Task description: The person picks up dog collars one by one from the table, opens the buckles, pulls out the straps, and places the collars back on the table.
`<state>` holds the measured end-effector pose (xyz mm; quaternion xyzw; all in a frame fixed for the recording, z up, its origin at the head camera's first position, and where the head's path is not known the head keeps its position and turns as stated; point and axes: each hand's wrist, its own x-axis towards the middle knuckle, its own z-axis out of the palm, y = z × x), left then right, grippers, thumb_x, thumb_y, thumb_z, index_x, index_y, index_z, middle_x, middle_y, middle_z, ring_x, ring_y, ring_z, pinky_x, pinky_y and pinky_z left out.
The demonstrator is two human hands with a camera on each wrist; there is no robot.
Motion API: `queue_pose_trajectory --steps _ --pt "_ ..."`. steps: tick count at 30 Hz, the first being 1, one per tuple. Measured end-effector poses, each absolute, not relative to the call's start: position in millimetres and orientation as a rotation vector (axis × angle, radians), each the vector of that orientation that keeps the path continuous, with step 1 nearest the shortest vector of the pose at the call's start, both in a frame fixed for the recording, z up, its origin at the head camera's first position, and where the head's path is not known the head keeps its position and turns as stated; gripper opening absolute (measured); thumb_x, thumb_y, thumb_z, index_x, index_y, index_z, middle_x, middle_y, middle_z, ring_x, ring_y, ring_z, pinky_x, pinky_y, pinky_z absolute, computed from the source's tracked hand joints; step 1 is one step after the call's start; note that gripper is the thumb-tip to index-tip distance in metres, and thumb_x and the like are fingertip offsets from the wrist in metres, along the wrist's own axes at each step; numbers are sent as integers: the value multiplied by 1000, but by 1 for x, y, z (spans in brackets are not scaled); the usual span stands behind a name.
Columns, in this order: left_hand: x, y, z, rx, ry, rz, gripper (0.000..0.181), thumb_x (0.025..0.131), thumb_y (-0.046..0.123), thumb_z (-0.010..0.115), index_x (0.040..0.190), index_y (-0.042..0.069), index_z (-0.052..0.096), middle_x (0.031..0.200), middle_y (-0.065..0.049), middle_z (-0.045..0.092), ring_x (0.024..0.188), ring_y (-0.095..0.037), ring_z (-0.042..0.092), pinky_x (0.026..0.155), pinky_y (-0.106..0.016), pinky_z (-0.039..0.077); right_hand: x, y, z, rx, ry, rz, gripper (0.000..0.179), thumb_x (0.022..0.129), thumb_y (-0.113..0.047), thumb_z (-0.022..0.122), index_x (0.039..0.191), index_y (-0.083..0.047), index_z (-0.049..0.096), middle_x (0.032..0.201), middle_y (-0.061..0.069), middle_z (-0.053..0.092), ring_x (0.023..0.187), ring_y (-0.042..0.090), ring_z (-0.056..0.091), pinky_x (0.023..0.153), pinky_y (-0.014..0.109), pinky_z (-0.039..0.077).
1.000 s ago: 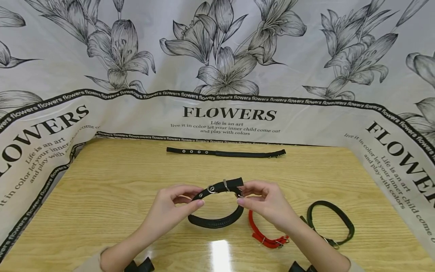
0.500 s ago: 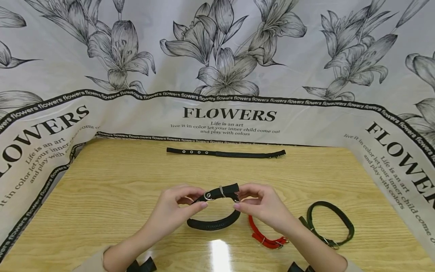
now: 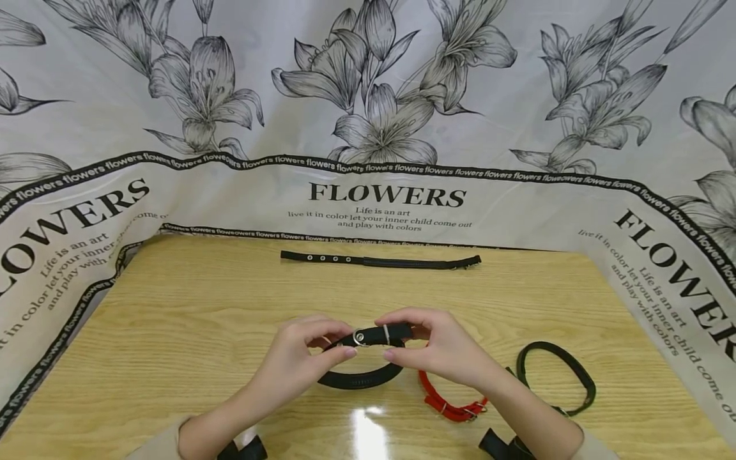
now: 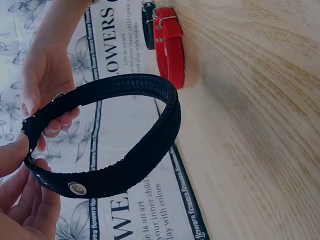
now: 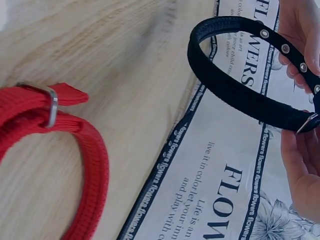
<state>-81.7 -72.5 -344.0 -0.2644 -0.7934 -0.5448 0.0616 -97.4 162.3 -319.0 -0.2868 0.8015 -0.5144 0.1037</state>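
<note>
A black dog collar (image 3: 359, 381), closed into a loop, is held up between both hands over the table. My left hand (image 3: 299, 351) pinches its left side, close to a metal ring and eyelet. On the other side my right hand (image 3: 443, 345) pinches the strap end by the metal keeper, fingers behind and thumb in front. The left wrist view shows the collar (image 4: 170, 115) from its far side, with one eyelet (image 4: 77, 188) on the band. Several eyelets and the buckle (image 5: 307, 122) show in the right wrist view.
A red collar (image 3: 454, 409) lies buckled beneath the right forearm, with a dark green collar (image 3: 586, 383) to its right. Another black collar (image 3: 408, 262) lies straight along the back of the wooden table (image 3: 172, 306). A flower-printed cloth (image 3: 385, 214) hangs behind and at the sides.
The right hand has shifted its grip leftward, its index finger now over the strap end. That end has dropped and lies more level. The left hand has moved slightly right.
</note>
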Motion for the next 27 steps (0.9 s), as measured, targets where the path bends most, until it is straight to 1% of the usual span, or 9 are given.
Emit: queue_pose_trajectory --steps 3,9,14,18,23,27 --pt "-82 -71 -345 -835 -2364 -1617 18 75 8 77 92 8 72 87 4 67 74 -7 59 63 -23 54 -99 159 -316 -921 2428 -1458 31 82 -14 72 110 -4 66 103 7 67 86 13 62 75 33 54" --pt "-85 -69 -347 -972 -2248 -1466 18 74 7 78 91 6 72 85 2 67 70 -4 58 59 -20 52 -101 150 -311 -1093 2580 -1293 18 80 -10 73 98 -8 70 92 -1 68 78 7 60 65 26 52" --pt "-87 -67 -350 -1044 -2195 -1300 18 73 7 79 89 6 72 84 2 68 70 -5 58 56 -17 49 -100 147 -310 -1173 2676 -1181 16 77 -7 75 92 -10 71 86 -5 66 73 4 56 60 24 50" --pt "-87 -66 -350 -1027 -2201 -1279 19 73 8 79 90 6 72 85 2 68 73 -6 60 60 -17 50 -100 147 -311 -1182 2701 -1186 15 77 -6 76 91 -10 71 85 -5 66 71 4 55 58 22 48" --pt "-88 -64 -350 -1029 -2194 -1272 19 73 9 79 90 7 71 86 3 68 77 -6 62 66 -17 51 -101 147 -313 -1205 2699 -1211 15 76 -6 76 91 -9 71 84 -5 66 71 4 56 57 23 49" --pt "-89 -64 -349 -1031 -2211 -1235 18 73 9 79 89 7 71 85 3 68 78 -6 62 67 -17 51 -101 147 -314 -1207 2693 -1211 15 77 -6 76 91 -9 71 85 -5 66 73 5 57 60 24 51"
